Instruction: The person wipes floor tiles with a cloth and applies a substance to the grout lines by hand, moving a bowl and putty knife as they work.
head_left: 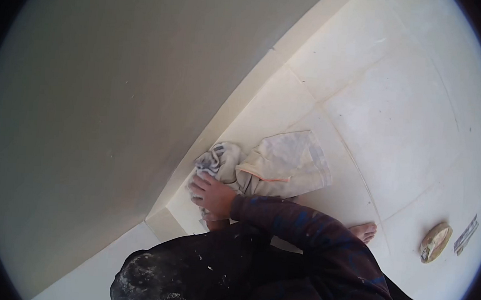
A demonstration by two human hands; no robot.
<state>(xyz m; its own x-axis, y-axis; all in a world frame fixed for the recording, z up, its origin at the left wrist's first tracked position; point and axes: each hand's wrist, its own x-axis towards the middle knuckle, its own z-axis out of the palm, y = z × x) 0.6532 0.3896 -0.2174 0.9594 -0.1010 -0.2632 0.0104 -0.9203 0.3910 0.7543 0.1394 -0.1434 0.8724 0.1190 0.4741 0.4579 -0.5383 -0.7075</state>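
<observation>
A bunched, off-white cloth (226, 159) with grey stains lies on the floor against the base of the wall. My right hand (214, 195) is on its near end, fingers curved over the folds. Part of the cloth (293, 156) spreads flat to the right and carries a thin orange line; it looks like an old garment. Just below my right hand, a small part of my left hand (217, 225) shows beside the cloth. Its fingers are mostly hidden behind my right hand and my dark, dust-marked knee.
A grey wall (116, 96) with a pale skirting (244, 97) rises on the left. Light floor tiles (387, 121) extend to the right. My bare foot (364, 232) stands on them. Farther right lie a roll of tape (436, 242) and a flat, greyish strip (466, 235).
</observation>
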